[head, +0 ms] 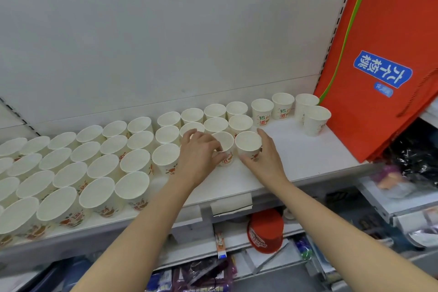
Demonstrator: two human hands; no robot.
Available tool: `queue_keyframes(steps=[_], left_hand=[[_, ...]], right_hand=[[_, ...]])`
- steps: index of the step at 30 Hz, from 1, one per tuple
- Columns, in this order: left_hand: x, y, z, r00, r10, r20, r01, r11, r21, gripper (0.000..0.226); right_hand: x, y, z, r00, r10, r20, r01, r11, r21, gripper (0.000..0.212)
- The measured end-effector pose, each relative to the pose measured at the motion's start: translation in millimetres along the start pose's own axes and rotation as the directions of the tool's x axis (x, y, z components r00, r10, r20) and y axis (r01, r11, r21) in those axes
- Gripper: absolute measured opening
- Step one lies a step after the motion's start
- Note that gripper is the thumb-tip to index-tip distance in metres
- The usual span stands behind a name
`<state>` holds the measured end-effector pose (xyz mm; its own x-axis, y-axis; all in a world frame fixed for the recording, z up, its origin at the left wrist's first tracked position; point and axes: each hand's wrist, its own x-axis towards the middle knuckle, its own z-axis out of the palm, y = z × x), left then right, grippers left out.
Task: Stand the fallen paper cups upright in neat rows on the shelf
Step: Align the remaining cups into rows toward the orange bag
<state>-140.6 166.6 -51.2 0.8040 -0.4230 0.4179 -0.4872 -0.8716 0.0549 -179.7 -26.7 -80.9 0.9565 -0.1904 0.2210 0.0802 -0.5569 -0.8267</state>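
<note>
Left side of the shelf (308,161) is packed with upright cups (71,168). Left hand (201,152) pinches one cup (225,147), right hand (265,154) lies flat-fingered against its neighbour (248,143), lining up a row. Next probably: nudge them flush. Plenty of bare shelf rightward before the orange bag (379,54), front edge close.

A plain white back panel (166,31) rises behind; an orange bag (384,42) hangs right; cluttered lower shelves (260,256) show below.
</note>
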Motion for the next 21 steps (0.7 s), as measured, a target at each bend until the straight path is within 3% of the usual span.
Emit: queue_keyframes(steps=[2,4,6,10,16,21], left_hand=[[8,5,-2,0.999,-0.014,-0.05,0.01,0.997,-0.071,0.042],[28,11,-8,0.996,-0.008,-0.088,-0.003,0.992,-0.125,0.039],[54,20,-12,0.996,-0.006,-0.087,-0.006,0.991,-0.136,0.03],[112,54,4,1.0,-0.007,0.007,0.008,0.989,-0.147,0.027],[175,93,51,0.973,-0.084,0.215,0.085,0.996,0.003,0.038],[185,102,68,0.973,-0.164,0.164,0.157,0.986,0.051,0.019]], right_hand=[[0,3,-14,1.0,-0.023,-0.019,0.024,0.999,0.048,0.074],[6,10,-38,0.988,-0.083,-0.127,0.089,0.995,0.046,0.061],[22,25,-71,0.957,-0.136,-0.256,0.114,0.989,-0.097,0.052],[61,66,-135,0.906,-0.152,-0.396,-0.007,0.928,-0.373,0.05],[86,88,-167,0.964,-0.13,-0.233,0.033,0.926,-0.377,0.053],[90,111,-170,0.972,-0.162,-0.173,0.085,0.92,-0.382,0.038]])
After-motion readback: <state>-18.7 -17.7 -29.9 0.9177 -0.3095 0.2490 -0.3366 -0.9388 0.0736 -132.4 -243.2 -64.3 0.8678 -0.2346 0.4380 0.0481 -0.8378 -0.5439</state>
